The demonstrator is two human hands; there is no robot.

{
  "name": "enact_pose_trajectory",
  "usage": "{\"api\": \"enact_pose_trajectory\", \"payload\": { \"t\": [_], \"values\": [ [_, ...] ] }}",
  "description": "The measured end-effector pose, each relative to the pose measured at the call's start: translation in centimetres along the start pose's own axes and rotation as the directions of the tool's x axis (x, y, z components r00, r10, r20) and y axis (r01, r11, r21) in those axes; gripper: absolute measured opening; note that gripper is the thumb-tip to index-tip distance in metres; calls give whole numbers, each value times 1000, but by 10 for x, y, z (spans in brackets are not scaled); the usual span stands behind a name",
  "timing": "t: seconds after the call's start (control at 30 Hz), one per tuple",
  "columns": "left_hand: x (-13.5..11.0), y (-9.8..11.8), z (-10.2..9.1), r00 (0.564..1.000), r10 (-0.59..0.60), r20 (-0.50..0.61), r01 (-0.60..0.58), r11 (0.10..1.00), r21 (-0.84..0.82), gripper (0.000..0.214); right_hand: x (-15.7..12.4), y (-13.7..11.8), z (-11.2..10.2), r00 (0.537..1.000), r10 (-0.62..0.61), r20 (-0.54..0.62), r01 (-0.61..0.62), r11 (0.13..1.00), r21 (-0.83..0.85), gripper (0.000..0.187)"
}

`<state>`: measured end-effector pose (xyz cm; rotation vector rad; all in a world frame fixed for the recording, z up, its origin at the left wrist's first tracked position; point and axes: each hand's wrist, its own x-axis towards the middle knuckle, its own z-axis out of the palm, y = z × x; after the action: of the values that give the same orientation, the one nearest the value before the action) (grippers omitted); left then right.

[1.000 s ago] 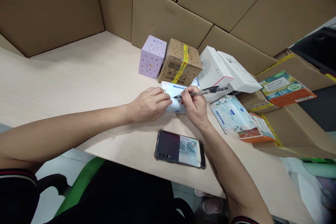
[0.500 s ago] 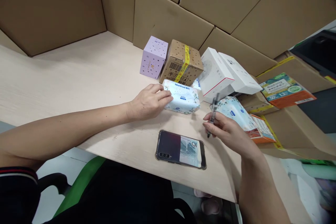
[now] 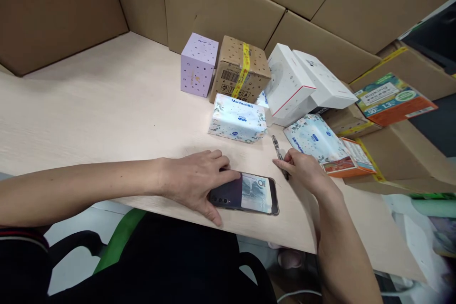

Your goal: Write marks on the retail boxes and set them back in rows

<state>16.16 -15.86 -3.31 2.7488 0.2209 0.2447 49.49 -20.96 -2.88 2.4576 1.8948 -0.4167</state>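
My left hand (image 3: 197, 182) lies over the left end of a black phone (image 3: 249, 194) near the desk's front edge, fingers curled round it. A banknote shows under the phone's clear case. My right hand (image 3: 301, 169) rests on the desk just right of the phone, fingers pinched on a pen (image 3: 279, 149) that lies flat on the wood. A white tissue pack (image 3: 237, 118) with blue print sits free behind both hands.
Behind the pack stand a lilac cube box (image 3: 198, 64), a taped brown carton (image 3: 240, 70) and white boxes (image 3: 302, 86). A second tissue pack (image 3: 315, 138) and coloured boxes (image 3: 392, 99) lie to the right. Cardboard walls (image 3: 221, 4) ring the light wooden desk (image 3: 107, 99).
My left hand left the tissue pack and came back onto the phone. My right hand moved off the pack, carried the pen down and laid it on the desk.
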Motion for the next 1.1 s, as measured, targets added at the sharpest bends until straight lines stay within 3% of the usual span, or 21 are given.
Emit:
{"api": "enact_pose_trajectory", "payload": {
  "t": [0.1,0.2,0.23,0.3,0.37,0.5,0.67,0.73,0.8,0.9,0.97,1.03,1.1],
  "values": [
    [-1,5,2,997,-7,76,5,1000,23,94,-10,-10,-5,992,26,-121,-33,998,-59,36],
    [1,6,0,991,-44,125,42,999,17,85,-25,-29,-9,980,-162,-115,178,974,138,40],
    [3,6,-2,990,-48,131,48,999,3,82,-30,-35,-8,958,-281,-59,287,931,226,41],
    [5,2,-6,991,-48,123,52,998,-30,78,-39,-47,-4,867,-494,61,450,830,330,56],
    [6,-2,-11,992,-55,115,66,993,-97,73,-43,-55,2,793,-590,151,525,788,323,82],
    [3,-10,-27,984,-142,112,167,952,-256,78,-45,-60,12,764,-602,234,536,793,290,108],
    [1,-13,-47,957,-278,76,287,895,-342,79,-44,-64,10,747,-641,176,538,738,408,98],
    [2,-15,-50,948,-317,-15,274,844,-461,70,-45,-65,11,762,-636,121,481,682,550,90],
    [5,-20,-51,913,-380,-147,207,745,-634,56,-46,-68,15,774,-624,109,340,554,760,85],
    [13,-27,-44,803,-522,-287,22,508,-861,63,-48,-77,23,772,-622,131,10,218,976,77],
    [18,-29,-37,744,-616,-260,-40,348,-937,74,-48,-88,25,786,-600,146,-166,23,986,70],
    [21,-27,-29,749,-639,-173,-8,252,-968,75,-46,-99,23,815,-559,150,-245,-98,965,70],
    [20,-21,-22,814,-570,-112,41,250,-967,71,-42,-109,18,841,-520,146,-257,-149,955,77]
  ]
}}
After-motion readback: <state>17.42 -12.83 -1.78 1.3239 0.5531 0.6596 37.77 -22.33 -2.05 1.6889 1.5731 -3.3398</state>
